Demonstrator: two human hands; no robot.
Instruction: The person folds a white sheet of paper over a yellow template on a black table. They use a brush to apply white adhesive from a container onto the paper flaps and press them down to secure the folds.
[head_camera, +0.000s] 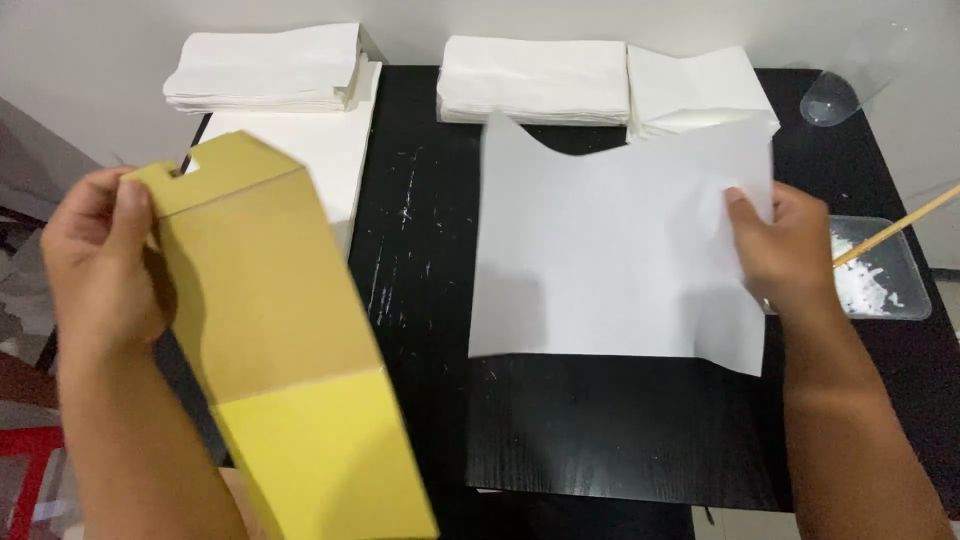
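A black table (620, 430) with white scuff marks stands against a pale wall. On it, near the middle, lies a white sheet (610, 260) with a curved cut in its top edge. The right hand (785, 250) pinches the sheet's right edge, thumb on top and fingers curled under, lifting that side a little off the table. Left of the sheet, raised above the table's left edge, the left hand (95, 260) grips a flat yellow-brown board (275, 340) by its top corner, thumb in front; the board tilts down toward the viewer, creased across, its lower panel a brighter yellow. Behind the sheet, along the wall, sit two stacks of folded white paper (535, 80) side by side, and a third stack (270, 70) further left on a white slab. Right of the sheet, just past the right hand, a clear tray (885, 280) holds white paste or powder, with a wooden stick (900, 225) resting in it. Behind the tray, at the table's far right corner, stands a clear cup (830, 100); whether anything is in it cannot be told
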